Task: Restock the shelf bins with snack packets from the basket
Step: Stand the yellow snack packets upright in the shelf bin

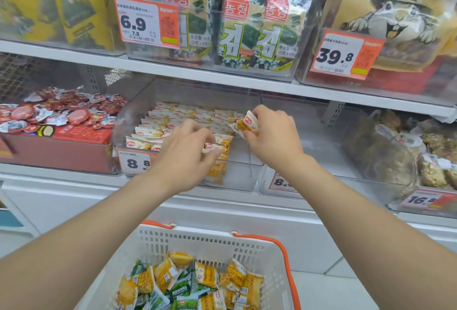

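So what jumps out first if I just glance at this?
Two bare hands in the middle: the right hand pinches a yellow snack packet over the clear bin, and the left hand pinches a front packet in its rows. Below sits a white basket of yellow and green packets; above, a big orange 6.9 price tag.

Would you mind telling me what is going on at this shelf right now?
A person is restocking the clear bin on the lower shelf. The left-hand grip pinches one packet at the bin's front, and the right-hand grip holds another packet over the bin's right side. Rows of yellow snack packets fill the bin's left part. The white basket below holds more yellow and green packets.
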A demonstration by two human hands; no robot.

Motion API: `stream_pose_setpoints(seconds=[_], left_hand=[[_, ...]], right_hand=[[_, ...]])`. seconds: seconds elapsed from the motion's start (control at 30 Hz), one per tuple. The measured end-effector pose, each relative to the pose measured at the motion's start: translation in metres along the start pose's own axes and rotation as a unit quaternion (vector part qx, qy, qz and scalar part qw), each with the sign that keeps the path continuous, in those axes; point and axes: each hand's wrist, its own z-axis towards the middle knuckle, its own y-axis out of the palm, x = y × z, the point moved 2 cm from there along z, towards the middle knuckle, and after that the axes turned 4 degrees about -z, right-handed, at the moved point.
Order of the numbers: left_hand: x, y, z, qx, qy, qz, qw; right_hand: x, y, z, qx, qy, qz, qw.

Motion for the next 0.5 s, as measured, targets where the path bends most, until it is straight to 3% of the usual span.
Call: stream_pose_setpoints(seconds=[0.07,0.17,0.3,0.5], left_hand=[[-0.003,0.008,0.004,-0.054,0.008,0.070,0.996],[-0.012,0.016,0.010,-0.123,0.014,0.116,0.985],[-0.026,0.016,0.018,-0.167,0.017,0.162,0.972],[-0.037,0.016,0.033,-0.260,0.004,0.189,0.947]], right_hand=[[-0.005,0.012,0.016,-0.023,-0.030,-0.130,0.991],[-0.017,0.032,0.039,-0.098,-0.049,-0.226,0.968],[-0.024,0.058,0.068,-0.191,-0.037,-0.276,0.941],[-0.025,0.085,0.100,-0.228,-0.012,-0.322,0.919]])
